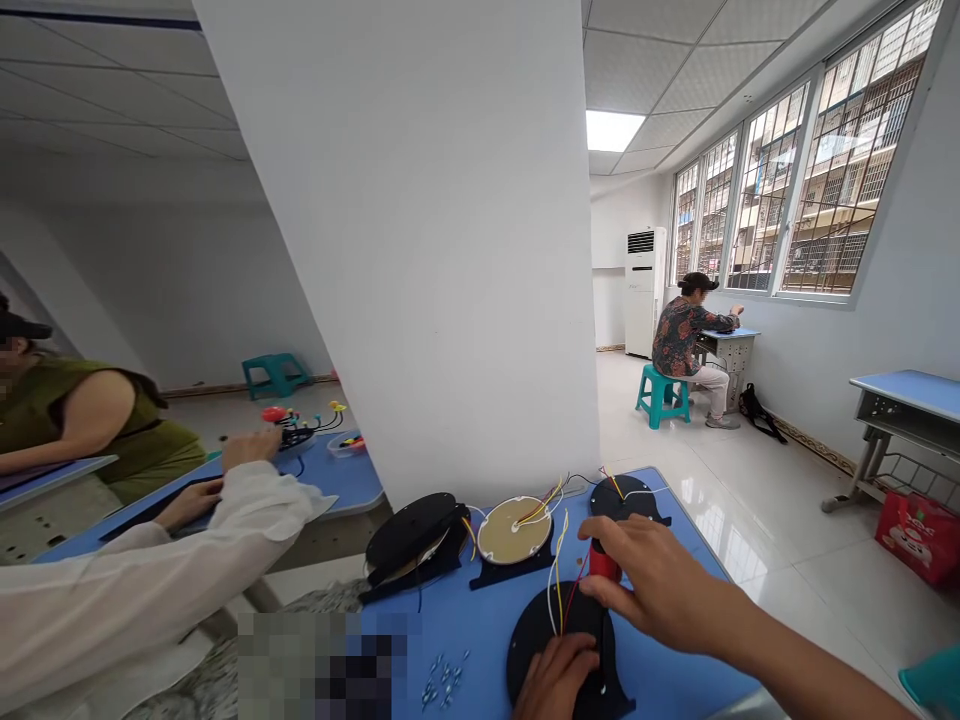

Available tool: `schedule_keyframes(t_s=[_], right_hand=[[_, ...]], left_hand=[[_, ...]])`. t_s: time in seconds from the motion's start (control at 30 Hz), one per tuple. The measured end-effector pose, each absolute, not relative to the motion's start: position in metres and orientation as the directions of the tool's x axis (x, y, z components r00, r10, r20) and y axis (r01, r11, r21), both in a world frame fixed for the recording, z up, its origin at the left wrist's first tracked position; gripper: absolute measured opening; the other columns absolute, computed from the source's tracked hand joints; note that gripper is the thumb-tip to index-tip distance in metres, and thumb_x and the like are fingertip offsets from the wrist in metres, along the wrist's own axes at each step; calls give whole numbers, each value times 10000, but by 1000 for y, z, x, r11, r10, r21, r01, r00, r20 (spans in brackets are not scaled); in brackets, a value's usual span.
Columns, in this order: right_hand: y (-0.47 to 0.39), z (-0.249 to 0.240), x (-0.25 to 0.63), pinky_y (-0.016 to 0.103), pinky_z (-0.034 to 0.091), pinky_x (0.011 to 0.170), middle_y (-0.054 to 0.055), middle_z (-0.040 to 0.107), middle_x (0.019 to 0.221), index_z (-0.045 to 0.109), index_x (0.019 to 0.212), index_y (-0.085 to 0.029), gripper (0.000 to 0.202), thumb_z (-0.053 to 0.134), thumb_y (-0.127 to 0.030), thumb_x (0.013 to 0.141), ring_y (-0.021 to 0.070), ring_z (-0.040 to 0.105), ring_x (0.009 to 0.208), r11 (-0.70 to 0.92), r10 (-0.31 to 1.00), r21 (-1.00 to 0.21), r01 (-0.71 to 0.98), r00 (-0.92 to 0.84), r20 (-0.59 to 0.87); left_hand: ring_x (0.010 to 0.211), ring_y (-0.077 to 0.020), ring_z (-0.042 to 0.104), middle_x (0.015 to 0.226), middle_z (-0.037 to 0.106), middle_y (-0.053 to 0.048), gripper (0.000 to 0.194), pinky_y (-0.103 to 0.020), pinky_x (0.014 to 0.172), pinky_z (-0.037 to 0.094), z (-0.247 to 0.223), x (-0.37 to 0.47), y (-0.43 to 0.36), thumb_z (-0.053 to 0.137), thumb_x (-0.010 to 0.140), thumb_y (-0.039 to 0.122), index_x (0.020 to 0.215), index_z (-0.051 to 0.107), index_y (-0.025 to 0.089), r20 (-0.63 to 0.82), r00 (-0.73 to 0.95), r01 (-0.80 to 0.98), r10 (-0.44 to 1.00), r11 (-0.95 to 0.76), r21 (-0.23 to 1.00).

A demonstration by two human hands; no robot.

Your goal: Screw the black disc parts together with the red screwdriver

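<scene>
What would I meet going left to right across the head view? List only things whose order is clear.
Leftmost stool → screws → tan disc → right hand → black bag → red bag.

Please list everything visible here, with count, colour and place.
discs: at least four, black, one tan-faced, near desk
wires: several, mixed colours, on discs
screws: many, silvery, near desk
tool: one, red, right hand
desks: at least four, blue-topped, near, left, far, right
ball: one, red, left desk
tub: one, clear, left desk
stools: at least two, teal, left and far
air conditioner: one, white, far wall
backpack: one, black, by far desk
bag: one, red, by right desk
windows: one row, white-framed, right wall
pillar: one, white, centre
people: three, olive, white, patterned tops, two left, one far
left hand: one, bare, on front disc
right hand: one, bare, holding tool
</scene>
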State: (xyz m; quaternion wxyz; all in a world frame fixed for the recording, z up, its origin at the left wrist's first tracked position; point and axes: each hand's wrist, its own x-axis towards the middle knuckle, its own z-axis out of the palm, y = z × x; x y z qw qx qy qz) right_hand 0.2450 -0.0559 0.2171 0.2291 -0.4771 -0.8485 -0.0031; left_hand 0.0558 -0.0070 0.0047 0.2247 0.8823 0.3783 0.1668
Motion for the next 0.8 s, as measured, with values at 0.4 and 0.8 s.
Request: schedule_keyframes(t_s=[0.4,0.8], right_hand=[[-61,215,248,323,476,729,41,695,882,549,1068,-187,153,564,-293,959,204,654,764,661,725,-164,733,-566,392],[-68,214,248,366,471,774,46,679,858,519,1184,-185,245,479,-318,982,206,629,776,703,656,-161,693,-544,524]], left_hand=[[1118,-289,628,1257,671,-34,466,-432,880,548,-2,61,-11,663,777,595,1169,646,343,215,666,624,714,-692,363],[1097,-288,594,1240,663,-47,609,-390,889,487,-13,65,-13,707,674,678,1191,644,363,251,645,566,722,-672,478]])
